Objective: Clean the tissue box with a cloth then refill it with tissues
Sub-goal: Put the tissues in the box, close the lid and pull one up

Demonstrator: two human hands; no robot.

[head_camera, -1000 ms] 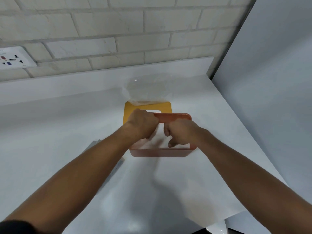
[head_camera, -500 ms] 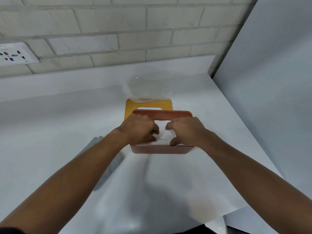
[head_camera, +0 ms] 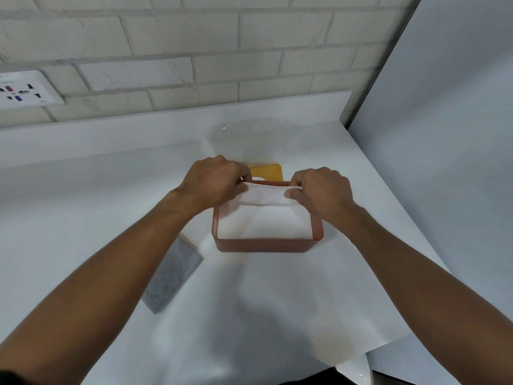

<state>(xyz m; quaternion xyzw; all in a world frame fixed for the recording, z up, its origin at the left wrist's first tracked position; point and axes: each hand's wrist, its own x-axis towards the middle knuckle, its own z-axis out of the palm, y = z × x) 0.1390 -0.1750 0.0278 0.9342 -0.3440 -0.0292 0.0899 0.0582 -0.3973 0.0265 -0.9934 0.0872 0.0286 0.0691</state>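
Note:
A reddish-brown open tissue box [head_camera: 266,244] stands on the white table in the middle of the head view, with a stack of white tissues [head_camera: 263,215] inside it. My left hand [head_camera: 213,182] pinches the far left end of the top tissue fold at the box's back rim. My right hand [head_camera: 322,190] pinches the far right end of the same fold. A yellow lid [head_camera: 268,170] lies flat just behind the box, partly hidden by my hands. A grey cloth [head_camera: 172,276] lies on the table left of the box, partly under my left forearm.
A clear plastic wrapper [head_camera: 244,143] lies behind the yellow lid near the brick wall. A wall socket [head_camera: 25,91] sits at the far left. A white panel [head_camera: 444,134] bounds the table on the right. A white rounded object [head_camera: 358,370] pokes out below the front edge.
Both hands moved from the middle of the box to its back rim and spread apart, drawing up the far end of the tissues. The camera view shifted slightly, showing more of the grey cloth.

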